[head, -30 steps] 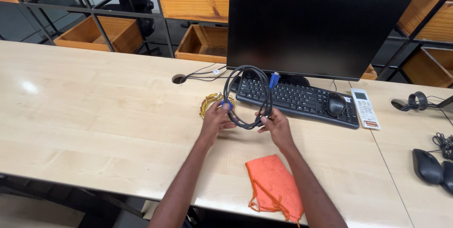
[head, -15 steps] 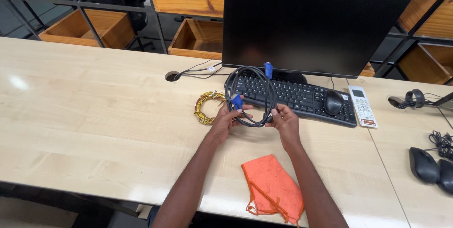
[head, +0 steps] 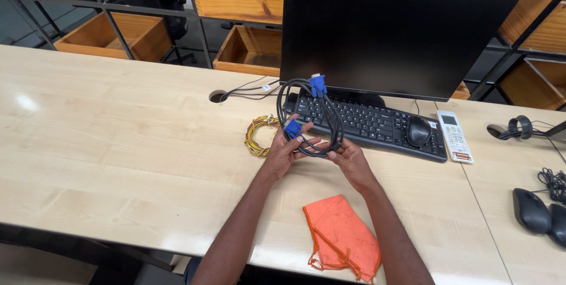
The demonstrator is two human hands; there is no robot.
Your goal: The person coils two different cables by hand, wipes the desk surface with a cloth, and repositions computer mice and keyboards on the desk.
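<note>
Both hands (head: 318,155) hold coiled cable (head: 306,114) (black).

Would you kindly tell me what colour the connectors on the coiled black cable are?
Blue connectors on the black cable, clearest in the head view.

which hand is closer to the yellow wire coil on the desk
Left. The left hand is just right of the yellow wire coil, nearly touching it; the right hand is farther right, holding the black cable.

Keyboard (head: 371,121) and monitor (head: 395,31) block ahead; desk (head: 118,137) lies open leftward.
</note>
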